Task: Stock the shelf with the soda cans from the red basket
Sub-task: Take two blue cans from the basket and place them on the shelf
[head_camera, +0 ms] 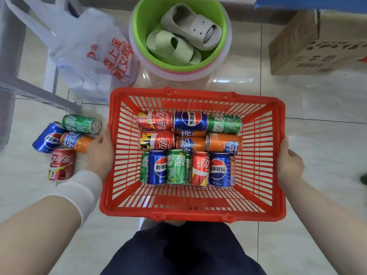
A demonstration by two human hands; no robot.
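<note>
Both left hand and right hand hold the red basket.

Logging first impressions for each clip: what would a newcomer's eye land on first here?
The red basket in the middle, gripped at its side rims by the left hand and right hand, with soda cans in red, blue, green and orange packed across its bottom. Next, four loose cans on the floor left of the basket, and a green basin holding slippers just beyond it.
</note>
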